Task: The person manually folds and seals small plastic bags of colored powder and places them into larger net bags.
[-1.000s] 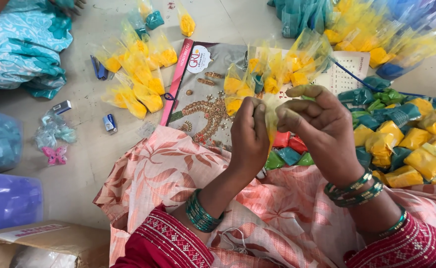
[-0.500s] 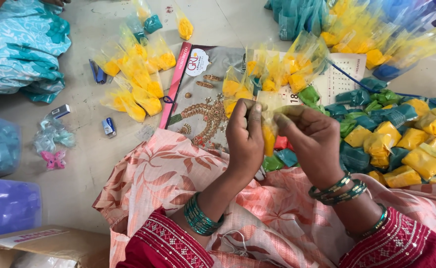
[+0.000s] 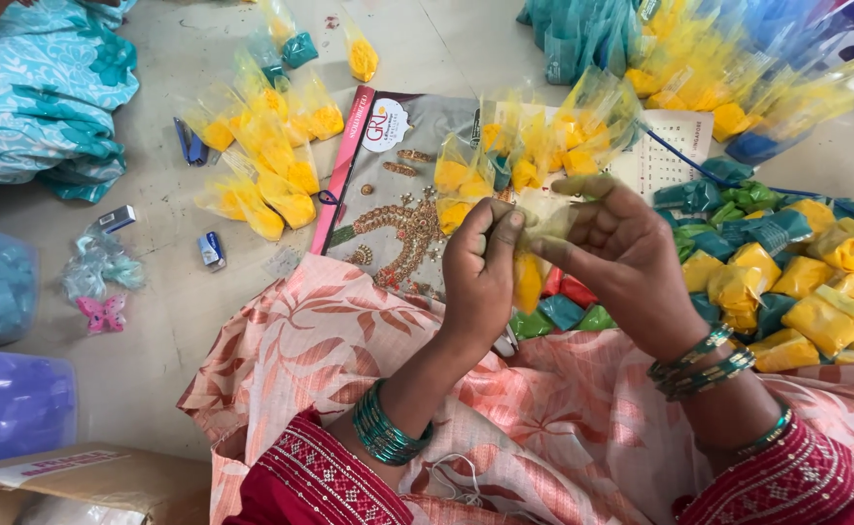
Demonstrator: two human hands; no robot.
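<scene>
Leftmost, floor edge: a purple plastic box [image 3: 9, 403] and a cardboard carton [image 3: 77, 486] are seen at the lower corner, with a pink butterfly clip [image 3: 102, 313] lying just above them.
Floor, left of centre: a loose cluster of yellow powder packets [image 3: 271, 156] is spread beside a catalogue [image 3: 388, 204], which is laid flat and partly covered by more yellow packets.
Left hand [image 3: 480, 272]: it is raised upright from the lap, forearm angled up from a green bangle stack [image 3: 388, 433]; thumb and fingers are pinched shut on the top of a small yellow packet [image 3: 527, 282].
Yellow packet: it is held between the two hands, hanging just above the lap cloth [image 3: 310, 350], its clear neck gripped, its filled end pointing down.
Right hand [image 3: 626, 258]: it is turned palm inward, wrist bent, index finger stretched out above; the lower fingers are closed on the packet's clear plastic, close against the left hand.
Right of the hands: a heap of yellow and green packets [image 3: 786, 282] is piled, touching the lap cloth.
</scene>
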